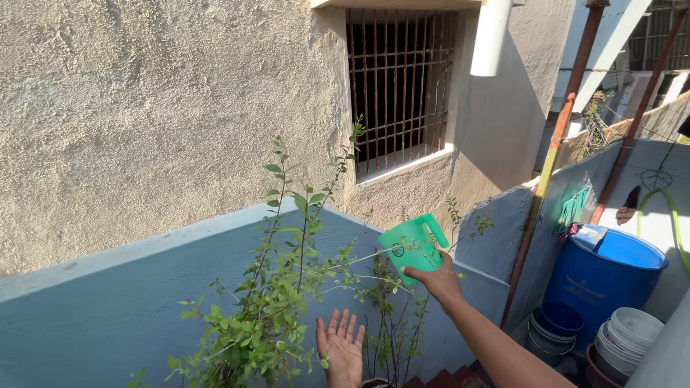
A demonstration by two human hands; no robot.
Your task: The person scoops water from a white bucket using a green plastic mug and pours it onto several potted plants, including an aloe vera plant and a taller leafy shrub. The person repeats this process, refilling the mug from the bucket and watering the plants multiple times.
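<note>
My right hand [440, 282] grips a green plastic jug [411, 244] by its lower side, held tilted above a thin leafy plant [392, 330]. My left hand [342, 348] is open, palm up and fingers spread, just below and to the left of the jug, beside the stems. A taller leafy bush [277, 287] stands to the left of my left hand, against the low blue parapet wall [108, 309]. The pot under the plants is mostly hidden at the bottom edge.
A rough plaster wall with a barred window [399, 86] rises behind the parapet. At right stand a blue barrel [604, 276], stacked buckets and basins [625, 338], a rusty pipe [557, 144] and a green hose [672, 208].
</note>
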